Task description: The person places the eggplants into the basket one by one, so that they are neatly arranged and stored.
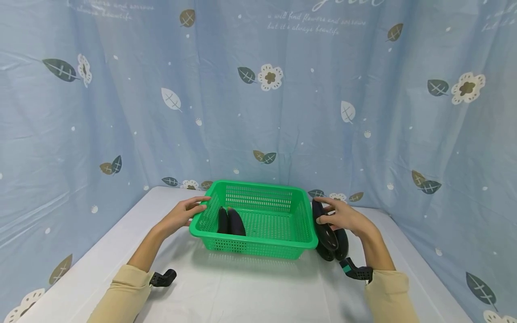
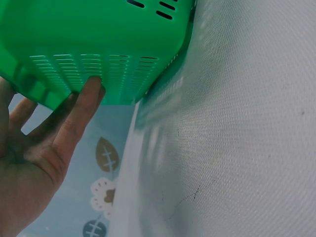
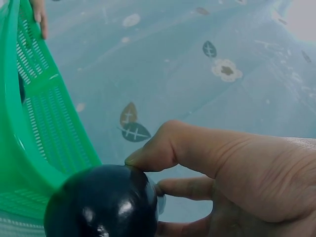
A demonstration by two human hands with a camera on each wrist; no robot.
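Sleeves (image 1: pixel 125 291) cropped; right hand (image 1: pixel 347 217) pinches eggplant (image 1: pixel 328 235), partly hiding two eggplants (image 1: pixel 343 244).

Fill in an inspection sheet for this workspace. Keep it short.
Surface: white covering, with a small dark mark showing in the left wrist view.
Job's things: green basket holding two dark eggplants at its left side; a third eggplant in the right hand; two more eggplants right of the basket, partly hidden.
Clutter: nothing seen.
Hands: left hand touches the basket's left rim; right hand grips the third eggplant; a black device at each wrist.
Cables: nothing seen.
Surroundings: blue curtain printed with leaves, flowers and lettering.
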